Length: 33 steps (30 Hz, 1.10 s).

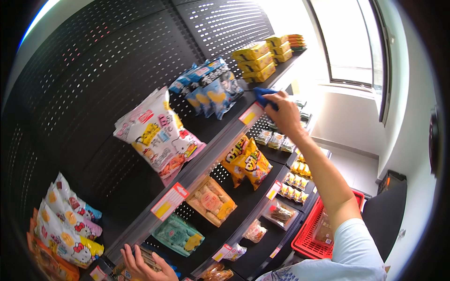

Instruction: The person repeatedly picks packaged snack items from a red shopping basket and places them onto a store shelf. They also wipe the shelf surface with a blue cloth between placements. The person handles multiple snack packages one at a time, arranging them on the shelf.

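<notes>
My right hand is stretched out to the upper shelf and grips a blue cloth, which touches the shelf's surface near its front edge. Beside the cloth are a price tag on the shelf edge and blue snack bags. Down at the lower left, my left hand lies with its fingers apart at the front rail of the same shelf. White and pink snack bags stand on this shelf between my two hands.
Yellow packs are stacked at the shelf's far end. White snack bags stand at the left. Lower shelves hold orange snack bags, a green bag and small packs. A red plastic basket stands at the lower right, near the wall.
</notes>
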Each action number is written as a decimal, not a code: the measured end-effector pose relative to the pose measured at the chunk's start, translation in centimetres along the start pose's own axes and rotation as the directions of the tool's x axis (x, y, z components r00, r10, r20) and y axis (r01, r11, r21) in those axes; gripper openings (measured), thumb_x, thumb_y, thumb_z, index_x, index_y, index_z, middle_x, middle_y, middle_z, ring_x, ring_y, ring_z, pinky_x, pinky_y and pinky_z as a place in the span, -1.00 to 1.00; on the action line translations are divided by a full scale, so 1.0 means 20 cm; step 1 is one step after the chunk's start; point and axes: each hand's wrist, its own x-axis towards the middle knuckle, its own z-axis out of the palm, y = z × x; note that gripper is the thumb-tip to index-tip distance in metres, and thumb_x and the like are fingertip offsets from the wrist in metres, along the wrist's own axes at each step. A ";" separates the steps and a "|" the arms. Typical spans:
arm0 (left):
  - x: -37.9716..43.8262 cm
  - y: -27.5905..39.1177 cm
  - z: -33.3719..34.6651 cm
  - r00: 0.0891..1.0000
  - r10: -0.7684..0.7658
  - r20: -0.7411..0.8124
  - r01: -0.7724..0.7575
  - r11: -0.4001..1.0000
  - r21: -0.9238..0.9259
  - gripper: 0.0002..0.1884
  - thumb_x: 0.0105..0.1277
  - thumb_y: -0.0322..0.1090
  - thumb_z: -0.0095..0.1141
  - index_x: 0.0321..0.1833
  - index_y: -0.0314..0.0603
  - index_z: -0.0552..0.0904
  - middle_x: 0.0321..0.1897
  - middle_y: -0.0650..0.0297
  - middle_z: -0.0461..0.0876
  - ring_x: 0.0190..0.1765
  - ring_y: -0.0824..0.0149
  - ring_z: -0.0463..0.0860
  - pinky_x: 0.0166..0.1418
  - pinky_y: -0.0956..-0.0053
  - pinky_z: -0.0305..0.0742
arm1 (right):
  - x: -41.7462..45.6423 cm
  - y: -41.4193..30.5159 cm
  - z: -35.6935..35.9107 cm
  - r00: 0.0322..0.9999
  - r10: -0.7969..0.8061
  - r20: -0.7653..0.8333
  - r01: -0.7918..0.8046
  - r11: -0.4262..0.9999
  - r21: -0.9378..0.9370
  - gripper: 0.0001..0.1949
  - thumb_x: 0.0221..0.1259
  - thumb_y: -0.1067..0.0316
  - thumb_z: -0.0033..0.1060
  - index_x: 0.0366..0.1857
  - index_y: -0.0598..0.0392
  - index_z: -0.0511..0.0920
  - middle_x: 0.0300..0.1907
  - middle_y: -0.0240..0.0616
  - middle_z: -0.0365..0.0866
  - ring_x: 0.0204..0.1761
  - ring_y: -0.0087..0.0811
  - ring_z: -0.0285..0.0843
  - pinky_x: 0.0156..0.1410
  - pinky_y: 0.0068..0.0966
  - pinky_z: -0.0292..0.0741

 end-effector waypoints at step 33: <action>-0.08 -0.35 -0.03 0.950 -0.089 0.300 0.168 0.954 -0.248 -0.51 0.39 -0.13 0.12 0.33 -0.17 0.50 0.45 0.05 0.37 0.59 0.01 0.14 0.62 -0.04 -0.20 | -0.21 -1.69 0.20 0.343 -0.654 0.674 0.417 0.749 0.515 -0.71 0.42 0.25 0.06 0.02 0.21 0.63 -0.02 0.00 0.63 0.05 0.01 0.60 0.23 -0.19 0.49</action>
